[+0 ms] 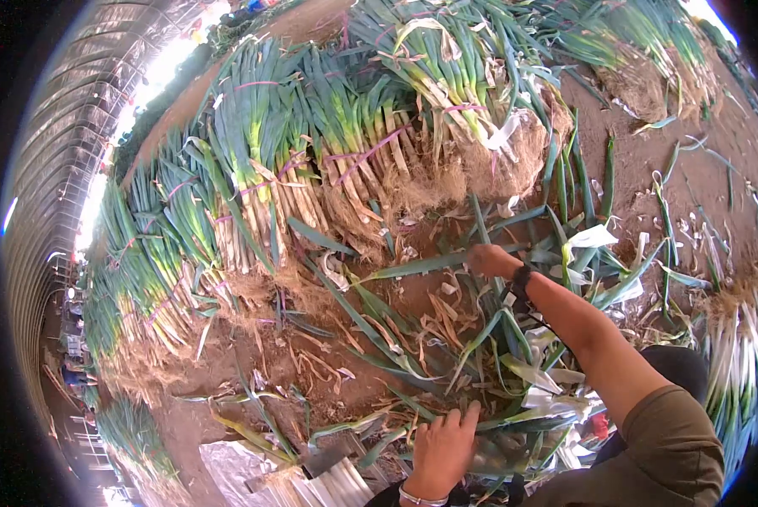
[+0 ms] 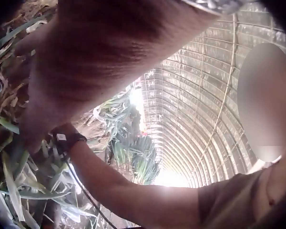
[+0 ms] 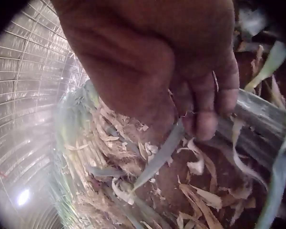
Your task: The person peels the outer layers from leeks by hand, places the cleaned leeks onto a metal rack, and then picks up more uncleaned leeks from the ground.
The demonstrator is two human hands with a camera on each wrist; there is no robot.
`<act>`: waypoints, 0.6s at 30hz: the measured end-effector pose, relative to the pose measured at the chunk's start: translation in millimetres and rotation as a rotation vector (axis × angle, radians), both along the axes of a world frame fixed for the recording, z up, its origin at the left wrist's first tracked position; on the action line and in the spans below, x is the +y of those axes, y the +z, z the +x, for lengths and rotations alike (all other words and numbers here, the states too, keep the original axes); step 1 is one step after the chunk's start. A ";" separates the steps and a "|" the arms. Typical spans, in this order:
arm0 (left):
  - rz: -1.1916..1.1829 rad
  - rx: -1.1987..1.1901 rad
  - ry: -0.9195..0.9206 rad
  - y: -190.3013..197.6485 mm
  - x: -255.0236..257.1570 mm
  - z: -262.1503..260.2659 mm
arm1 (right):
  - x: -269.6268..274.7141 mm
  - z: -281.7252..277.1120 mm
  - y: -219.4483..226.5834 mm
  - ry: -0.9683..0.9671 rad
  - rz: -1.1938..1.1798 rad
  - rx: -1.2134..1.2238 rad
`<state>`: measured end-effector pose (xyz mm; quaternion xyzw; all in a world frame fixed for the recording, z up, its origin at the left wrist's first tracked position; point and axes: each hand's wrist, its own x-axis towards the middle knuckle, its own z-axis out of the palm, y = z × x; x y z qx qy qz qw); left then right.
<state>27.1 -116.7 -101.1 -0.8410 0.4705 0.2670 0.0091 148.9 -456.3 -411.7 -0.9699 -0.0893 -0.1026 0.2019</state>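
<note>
In the head view the right hand (image 1: 490, 262), wearing a dark wristband, reaches over loose green leaves. One long leaf (image 1: 421, 266) runs up to it; the right wrist view has that leaf (image 3: 159, 160) ending between the thumb and curled fingers of the right hand (image 3: 157, 62), which pinch it. Lower down, the left hand (image 1: 445, 448) hangs palm down beside scattered leaves (image 1: 527, 418), its fingers loosely extended and nothing visible in its grasp. From the left wrist camera the left hand (image 2: 81, 67) is dark and close, hiding whatever lies beneath its fingertips.
Tied leek bundles (image 1: 265, 127) with roots stand in rows ahead and to the left. More leeks (image 1: 742, 355) lie at the right. Leaf scraps and dry peelings (image 1: 320, 363) cover the brown soil. A pale sheet (image 1: 231, 473) lies at lower left, under an arched roof (image 1: 49, 169).
</note>
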 end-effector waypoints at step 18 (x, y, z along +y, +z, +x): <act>-0.116 0.121 0.076 3.6 -14.6 38.2 | -76.3 135.1 124.6 -0.488 0.377 0.006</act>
